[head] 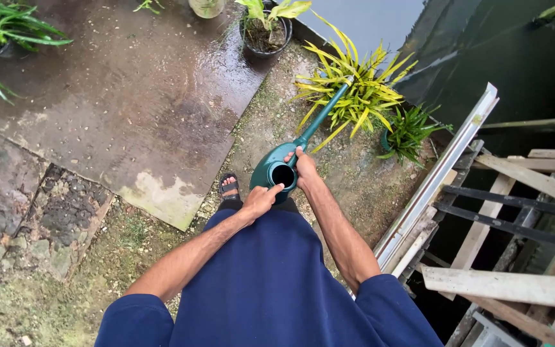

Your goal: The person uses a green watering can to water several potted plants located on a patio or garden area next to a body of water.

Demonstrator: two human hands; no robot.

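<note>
Right hand [304, 168]: closed around the rear of the green watering can [282, 170], covering the handle. Left hand [260, 200]: fingers curled, fingertips touching the rim of the can's round fill opening; the palm is turned away. Can body: dark green, held in front of the torso, partly masked by both hands. Long spout: angled up and away, tip over the yellow-green plant [354, 90]. One sandalled foot [229, 187] shows beside the can on wet ground

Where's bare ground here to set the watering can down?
The wet slab, between the corner plant and black pot, is bare. Right of the watering can, the yellow plant and planks crowd it.
</note>
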